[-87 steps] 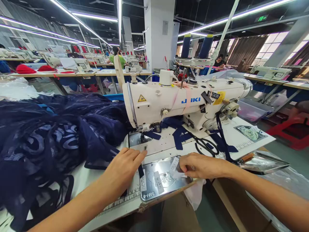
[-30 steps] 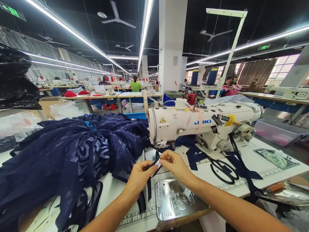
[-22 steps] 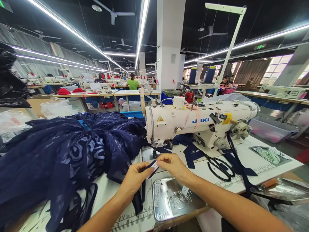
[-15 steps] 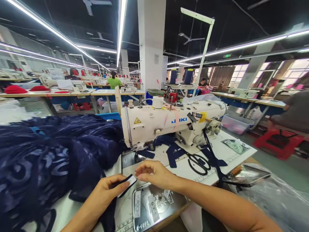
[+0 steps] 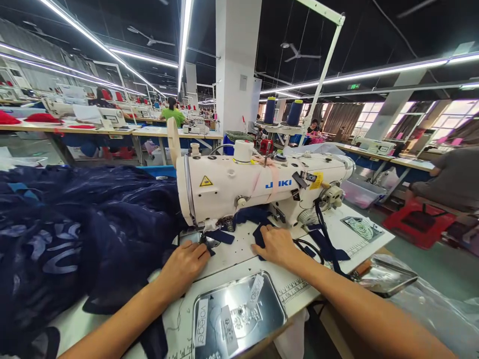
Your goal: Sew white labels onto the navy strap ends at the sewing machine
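Observation:
My left hand [image 5: 187, 262] lies at the needle plate [image 5: 189, 237] of the white sewing machine [image 5: 232, 187], its fingers curled and pressed together. A dark navy fabric edge [image 5: 211, 251] shows by its fingertips; the rest is hidden under the hand. My right hand [image 5: 279, 244] rests on the machine bed, thumb apart from the fingers, over a navy cut fabric piece [image 5: 258, 235]. Another small navy piece [image 5: 224, 236] lies between the hands. Black-handled scissors [image 5: 312, 247] are partly hidden behind my right wrist.
A metal tray [image 5: 275, 311] with white labels and small bits stands at the table's front. Piled navy garments [image 5: 93, 219] cover the left side. Thread cones [image 5: 294, 113] stand behind the machine. A seated person [image 5: 454, 174] is at right.
My left hand has moved forward to the needle plate; the navy strip with a white label is no longer visible. My right hand has moved right and forward onto the navy pieces.

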{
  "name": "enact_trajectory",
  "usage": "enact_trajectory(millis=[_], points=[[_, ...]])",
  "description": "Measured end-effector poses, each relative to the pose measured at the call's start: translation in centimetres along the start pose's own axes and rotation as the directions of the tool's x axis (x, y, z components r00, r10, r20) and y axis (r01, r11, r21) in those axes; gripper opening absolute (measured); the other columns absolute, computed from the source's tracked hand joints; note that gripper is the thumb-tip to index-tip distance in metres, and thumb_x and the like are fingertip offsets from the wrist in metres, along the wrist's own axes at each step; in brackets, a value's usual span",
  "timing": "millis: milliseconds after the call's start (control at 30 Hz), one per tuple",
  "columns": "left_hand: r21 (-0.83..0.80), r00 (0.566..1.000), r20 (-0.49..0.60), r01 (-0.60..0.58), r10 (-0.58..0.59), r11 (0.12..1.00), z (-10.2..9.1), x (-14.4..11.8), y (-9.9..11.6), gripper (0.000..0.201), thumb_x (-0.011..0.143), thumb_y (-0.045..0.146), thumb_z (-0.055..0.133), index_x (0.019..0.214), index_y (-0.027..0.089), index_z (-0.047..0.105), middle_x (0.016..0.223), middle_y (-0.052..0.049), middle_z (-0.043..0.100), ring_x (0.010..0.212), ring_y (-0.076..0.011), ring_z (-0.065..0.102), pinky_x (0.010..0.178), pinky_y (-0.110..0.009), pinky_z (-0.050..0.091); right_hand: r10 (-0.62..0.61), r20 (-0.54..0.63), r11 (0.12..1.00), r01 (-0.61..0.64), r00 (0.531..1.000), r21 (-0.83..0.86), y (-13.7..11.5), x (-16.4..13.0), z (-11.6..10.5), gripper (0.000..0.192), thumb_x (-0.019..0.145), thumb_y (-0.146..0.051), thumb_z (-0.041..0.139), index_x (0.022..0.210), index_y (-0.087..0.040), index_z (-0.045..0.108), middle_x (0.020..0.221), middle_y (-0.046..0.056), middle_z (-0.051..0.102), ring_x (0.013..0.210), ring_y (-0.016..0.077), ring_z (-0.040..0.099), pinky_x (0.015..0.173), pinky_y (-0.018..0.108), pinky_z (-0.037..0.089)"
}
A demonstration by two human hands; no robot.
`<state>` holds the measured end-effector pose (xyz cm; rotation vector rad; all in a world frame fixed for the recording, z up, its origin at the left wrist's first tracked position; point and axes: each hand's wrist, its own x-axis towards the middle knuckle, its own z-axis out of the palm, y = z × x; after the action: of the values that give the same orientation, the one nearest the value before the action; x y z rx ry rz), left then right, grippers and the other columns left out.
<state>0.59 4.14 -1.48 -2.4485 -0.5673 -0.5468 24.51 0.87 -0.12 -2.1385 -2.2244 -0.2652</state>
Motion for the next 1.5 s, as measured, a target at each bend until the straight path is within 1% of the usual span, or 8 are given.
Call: enact_trajectory(millis=[167,367,533,633,767,1067,1267,1500], points=[[0.011,0.985,0.157,-0.069,0.066,0.998,-0.2,-1.3,0.1,0.027,0.079,0.001,0.037,0.066,0.014,0.058,0.062,-0.004,0.058,0.056,-0.0160,0.050,0.058,-0.030,0.032,-0.048,0.067,0.995,0.054,0.997,-0.081,-1.2,-0.1,0.2,0.021,0.078,-0.020,0.046,0.088,-0.008,0.060,0.086,0.017,0.063,0.078,0.0250,0.061,0.062,0.031,0.043],[0.113,0.974,0.177,-0.166,0.145,0.980,-0.2,-3.0,0.2,0.017,0.079,0.007,0.046,0.066,0.011,0.055,0.060,-0.003,0.057,0.055,-0.0160,0.049,0.059,-0.031,0.028,-0.081,0.114,0.980,0.100,0.990,-0.170,-1.4,-0.5,-0.5,0.022,0.073,-0.002,0.043,0.078,-0.009,0.063,0.077,0.016,0.065,0.072,0.0237,0.063,0.061,0.030,0.043],[0.143,0.980,0.162,-0.143,0.119,0.979,-0.2,-3.4,0.4,0.015,0.079,0.009,0.048,0.065,0.012,0.053,0.058,-0.002,0.056,0.054,-0.0157,0.049,0.058,-0.031,0.027,-0.089,-0.113,0.978,0.066,0.990,-0.197,-1.9,-0.5,-1.5,0.026,0.075,0.001,0.038,0.080,-0.007,0.062,0.078,0.017,0.064,0.073,0.0240,0.062,0.081,0.040,0.037],[0.143,0.983,0.147,-0.127,0.106,0.981,-0.3,-3.4,0.5,0.015,0.079,0.010,0.049,0.064,0.012,0.052,0.058,-0.002,0.056,0.054,-0.0152,0.049,0.058,-0.031,0.028,-0.313,-0.173,0.949,0.316,0.934,-0.012,-3.7,0.5,-1.2,0.025,0.075,-0.001,0.041,0.082,-0.012,0.062,0.079,0.009,0.065,0.076,0.0186,0.060,0.085,0.034,0.035],[0.138,0.988,0.131,-0.105,0.087,0.985,-0.3,-3.6,0.5,0.015,0.078,0.009,0.049,0.064,0.012,0.053,0.056,-0.001,0.056,0.053,-0.0150,0.049,0.058,-0.031,0.029,-0.560,-0.130,0.790,0.575,0.818,0.213,-6.5,2.7,0.5,0.026,0.077,-0.006,0.044,0.088,-0.019,0.063,0.086,0.003,0.064,0.080,0.0152,0.057,0.080,0.029,0.037],[0.102,0.988,0.134,-0.091,0.077,0.991,-0.1,-3.8,0.6,0.014,0.079,0.008,0.048,0.067,0.011,0.054,0.057,-0.002,0.056,0.054,-0.0156,0.050,0.058,-0.031,0.030,-0.390,-0.300,0.880,0.448,0.870,0.156,-9.5,2.3,2.1,0.010,0.076,-0.020,0.050,0.083,-0.015,0.056,0.084,0.007,0.058,0.080,0.0201,0.051,0.071,0.032,0.038],[0.103,0.992,0.098,-0.083,0.073,0.991,0.1,-3.7,0.6,0.013,0.076,0.007,0.050,0.064,0.011,0.054,0.055,-0.001,0.056,0.052,-0.0151,0.050,0.057,-0.030,0.031,-0.481,-0.268,0.857,0.512,0.835,0.058,-10.1,1.9,2.3,0.010,0.076,-0.014,0.046,0.070,-0.015,0.055,0.078,0.007,0.056,0.076,0.0196,0.051,0.073,0.033,0.037],[0.111,0.999,-0.011,-0.051,0.052,0.992,0.0,-3.8,0.7,0.020,0.079,0.004,0.042,0.064,0.012,0.052,0.054,0.000,0.054,0.049,-0.0136,0.048,0.056,-0.029,0.031,-0.411,-0.231,0.764,0.471,0.882,0.441,-9.0,2.9,2.6,0.016,0.075,-0.006,0.046,0.064,-0.016,0.051,0.075,0.003,0.054,0.074,0.0147,0.050,0.070,0.026,0.039]])
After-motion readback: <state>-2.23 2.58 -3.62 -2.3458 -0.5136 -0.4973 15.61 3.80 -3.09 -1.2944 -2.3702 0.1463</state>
